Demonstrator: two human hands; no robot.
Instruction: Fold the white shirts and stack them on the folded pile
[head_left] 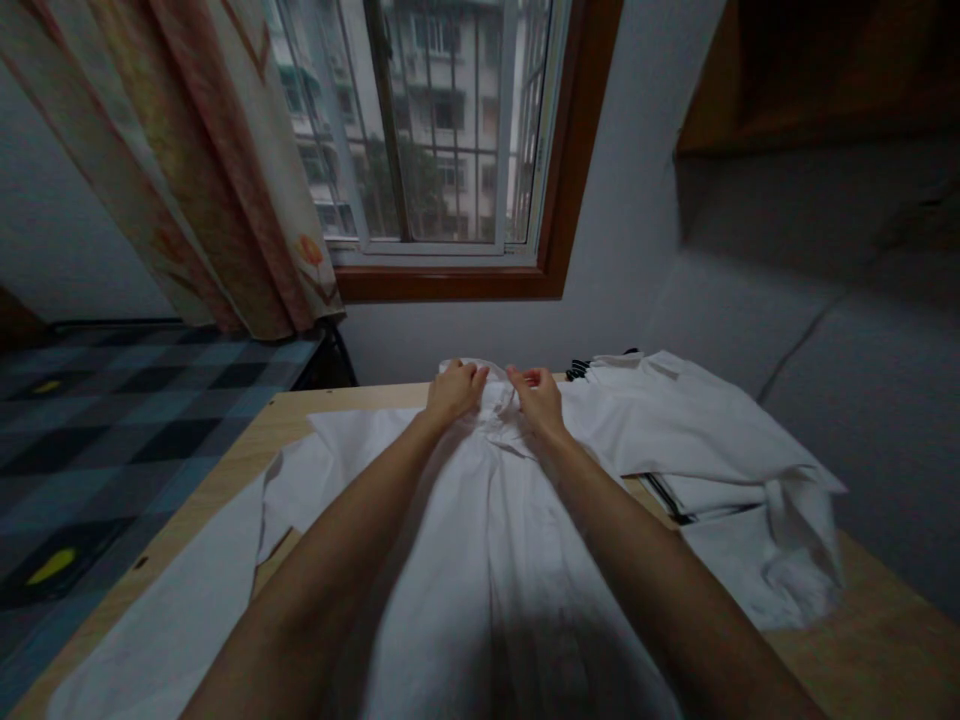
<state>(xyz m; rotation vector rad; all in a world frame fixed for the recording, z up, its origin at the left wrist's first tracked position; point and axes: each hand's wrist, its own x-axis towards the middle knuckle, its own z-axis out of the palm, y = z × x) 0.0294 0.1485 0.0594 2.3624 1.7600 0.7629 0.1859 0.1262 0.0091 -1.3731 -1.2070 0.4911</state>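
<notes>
White cloth: shirt (450,560) lies on the wood table (240,470), collar (474,363) at the far edge, body running back toward the wearer. Left hand (454,388) is closed on the collar's left side; right hand (537,398) pinches cloth at the neck opening, thumb and finger together. Exact fingertip contact too small to tell. Hands sit close, either side of the opening, probably so both edges can be controlled at once. Arms reach straight out because the collar is at the far end. Left sleeve (165,610) spread out toward the near left, likely just to keep it clear. Right sleeve (720,420) lies bunched over a dark-edged item (667,500); can't tell what.
</notes>
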